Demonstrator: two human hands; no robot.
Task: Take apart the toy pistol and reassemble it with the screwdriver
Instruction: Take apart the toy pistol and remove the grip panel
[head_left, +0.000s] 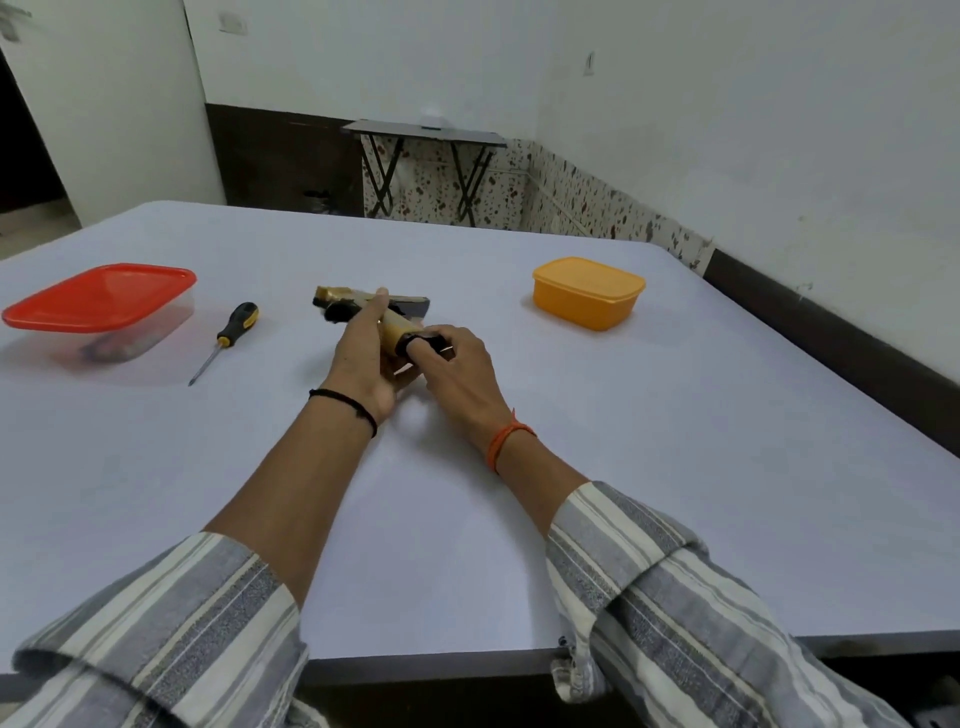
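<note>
Two hands meet at the middle of a smooth, matte, pale lavender table (675, 415), both on the toy pistol (402, 326). The pistol is glossy plastic: a gold-tan rounded body with black fittings, a gold tip at its far-left end and a black block at its near-right end. A dark flat part of it lies against the tabletop on the far side.

The left hand (363, 358) wraps the gold body from the left, fingers curled over the top and one fingertip reaching the far edge. A thin black cord circles that wrist. The right hand (460, 371) grips the black near end, thumb pressed on top and fingers curled round it; an orange thread band sits on that wrist. Both forearms emerge from rolled, woven sleeves (675, 597) striped grey and cream.

The screwdriver (226, 340) lies flat on the table to the left of the pistol, untouched: black-and-yellow moulded handle at the far end, slim steel shaft pointing near.

Further left stands a clear rectangular tub (98, 312) with a glossy red lid, holding dark items too blurred to identify. To the right, well apart, sits an opaque orange lidded box (588, 292) with rounded corners.
</note>
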